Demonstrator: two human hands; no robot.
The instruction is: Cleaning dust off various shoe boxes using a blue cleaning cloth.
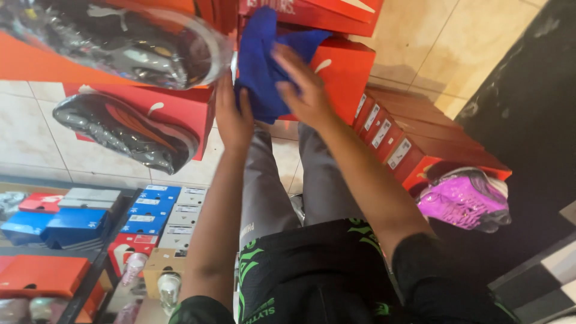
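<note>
— Where's the blue cloth [259,60]?
— Against the red shoe box [345,72]. Your right hand [306,90] presses it, fingers spread; your left hand [233,117] pinches its lower edge.

I see my left hand [233,117] gripping the lower edge of a crumpled blue cloth [264,60], while my right hand [306,90] presses flat on it, against a red cardboard shoebox [345,75]. Left of the grip, a wrapped black shoe [123,129] sits.
</note>
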